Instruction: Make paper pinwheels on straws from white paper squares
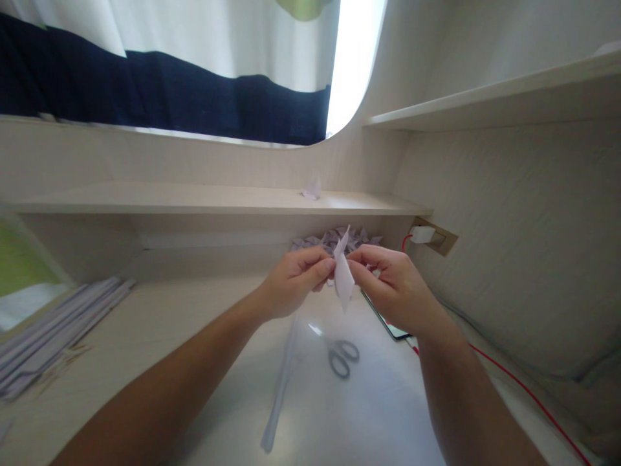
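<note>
A piece of folded white paper with pointed ends stands upright between my two hands, above the desk. My left hand pinches its left side between thumb and fingers. On the other side, my right hand grips the paper's right edge with closed fingertips. Behind it lies a pile of folded paper pieces, partly covered by my hands. Scissors with dark handles rest on the desk below my hands. Left of them is a long, thin whitish strip or tube whose kind I cannot make out.
A phone lies under my right forearm, with a red cable running along the right. A white charger sits in the wall socket. Stacked paper strips lie at left. Another folded paper stands on the shelf.
</note>
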{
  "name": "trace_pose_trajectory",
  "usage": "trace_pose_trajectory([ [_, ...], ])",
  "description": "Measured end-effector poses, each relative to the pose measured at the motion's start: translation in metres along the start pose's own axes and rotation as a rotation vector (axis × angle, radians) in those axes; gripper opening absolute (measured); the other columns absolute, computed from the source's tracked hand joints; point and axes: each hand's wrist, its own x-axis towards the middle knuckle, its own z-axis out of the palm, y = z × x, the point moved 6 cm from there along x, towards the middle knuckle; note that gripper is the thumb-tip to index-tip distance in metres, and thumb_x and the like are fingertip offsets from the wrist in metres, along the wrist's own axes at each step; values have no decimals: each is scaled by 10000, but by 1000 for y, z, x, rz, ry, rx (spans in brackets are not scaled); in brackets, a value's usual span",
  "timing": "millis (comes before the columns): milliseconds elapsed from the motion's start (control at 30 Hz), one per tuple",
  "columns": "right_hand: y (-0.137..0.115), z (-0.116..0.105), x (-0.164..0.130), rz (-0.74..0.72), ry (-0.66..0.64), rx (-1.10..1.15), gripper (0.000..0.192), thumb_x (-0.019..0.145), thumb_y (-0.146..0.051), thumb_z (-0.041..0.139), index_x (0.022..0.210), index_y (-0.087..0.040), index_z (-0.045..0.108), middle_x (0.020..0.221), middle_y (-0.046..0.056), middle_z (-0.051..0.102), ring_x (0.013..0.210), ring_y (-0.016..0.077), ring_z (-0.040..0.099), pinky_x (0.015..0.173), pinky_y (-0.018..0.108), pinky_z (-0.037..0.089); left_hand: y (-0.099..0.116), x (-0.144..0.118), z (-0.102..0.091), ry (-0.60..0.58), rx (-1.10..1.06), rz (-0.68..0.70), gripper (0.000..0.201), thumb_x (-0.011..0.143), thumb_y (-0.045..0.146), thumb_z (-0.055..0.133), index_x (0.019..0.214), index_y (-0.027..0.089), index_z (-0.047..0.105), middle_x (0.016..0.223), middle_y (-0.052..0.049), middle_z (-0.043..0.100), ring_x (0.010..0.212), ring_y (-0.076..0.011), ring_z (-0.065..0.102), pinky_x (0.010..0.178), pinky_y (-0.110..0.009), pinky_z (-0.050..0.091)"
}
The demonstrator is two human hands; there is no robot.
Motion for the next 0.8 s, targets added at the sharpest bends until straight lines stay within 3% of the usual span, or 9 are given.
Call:
trace_pose_trajectory([
  [200,2,1,0,30,-26,59,195,986,-280,600,841,-200,703,775,-4,681,710,158,600,631,287,408,-2,-2,0,-3,5,-25,352,997,386,532,710,183,513,669,25,460,646,-129,432,607,-258,352],
  [400,1,-1,1,44,-23,102,97,945,-256,655,894,-202,717,811,-3,702,744,161,618,661,287,443,-2,-4,-2,-12,67,-2,220,990,360,547,890,171,600,822,-4,557,789,-154,501,716,-279,395],
  [600,4,0,-1,53,-58,64,259,1004,-309,577,807,-195,701,729,-8,653,665,147,564,602,291,393,4,-4,-1,-12,132,3,336,1023,350,491,736,178,524,714,26,480,691,-130,458,665,-274,370],
  [800,6,1,0,39,-47,117,99,949,-248,650,889,-201,713,795,-9,691,725,153,609,651,283,444,0,-5,-2,-19,144,10,217,997,337,522,891,173,615,823,2,580,783,-151,530,725,-285,402],
])
